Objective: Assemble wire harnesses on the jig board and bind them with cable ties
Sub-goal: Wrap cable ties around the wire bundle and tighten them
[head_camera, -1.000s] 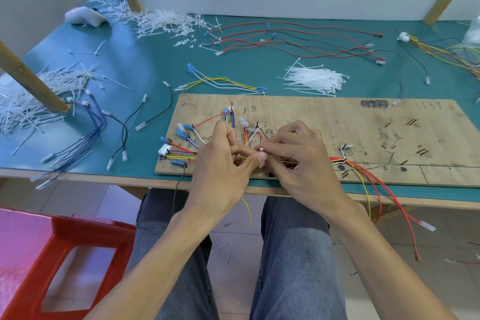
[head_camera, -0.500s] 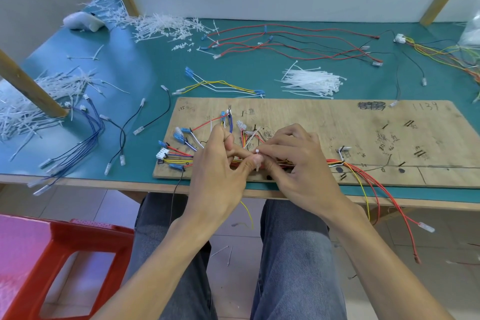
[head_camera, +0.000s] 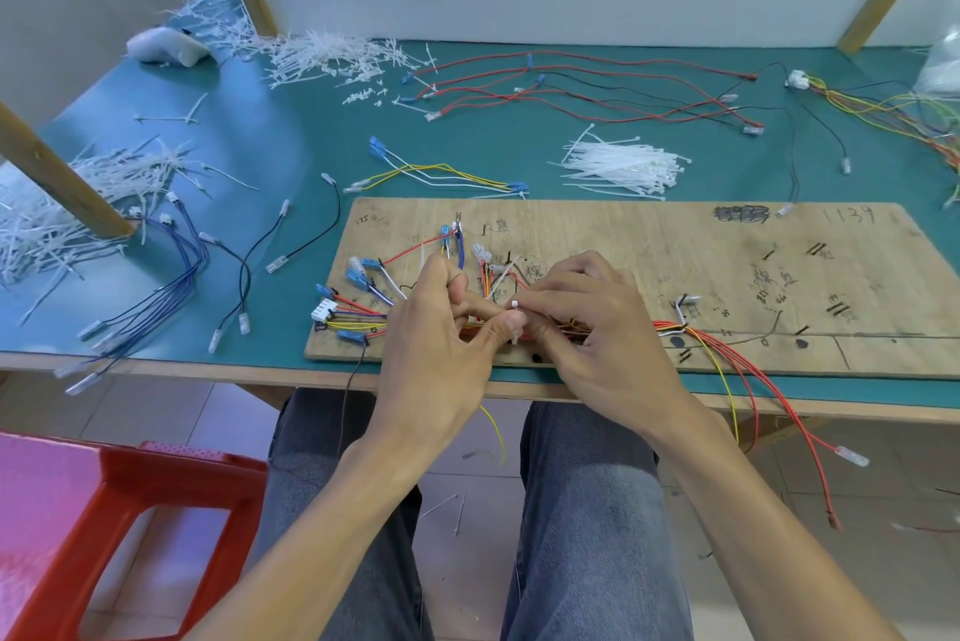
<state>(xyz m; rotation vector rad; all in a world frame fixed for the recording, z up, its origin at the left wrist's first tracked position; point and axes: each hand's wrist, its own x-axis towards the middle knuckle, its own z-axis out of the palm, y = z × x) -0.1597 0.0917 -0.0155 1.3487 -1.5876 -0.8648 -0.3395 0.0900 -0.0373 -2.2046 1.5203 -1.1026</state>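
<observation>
A wooden jig board (head_camera: pixel 649 250) lies on the green table. A wire harness (head_camera: pixel 696 339) of red, yellow, white and black wires runs along its near edge, with blue and white connectors fanned out at the left end (head_camera: pixel 358 276). Both hands meet over the bundle near the board's front. My left hand (head_camera: pixel 436 339) pinches the bundle and a white cable tie (head_camera: pixel 514 305) between thumb and fingers. My right hand (head_camera: pixel 587 323) curls over the bundle and pinches the same tie. The wires under the hands are hidden.
A bundle of white cable ties (head_camera: pixel 618 167) lies behind the board. Loose red and black wires (head_camera: pixel 582 89) stretch across the back. Blue wires (head_camera: pixel 156 287) and tie offcuts (head_camera: pixel 62 214) are at the left. A red stool (head_camera: pixel 104 526) stands at lower left.
The hands stay locked on the same spot of the bundle; the fingers shift only slightly around the tie. The view has drifted a little.
</observation>
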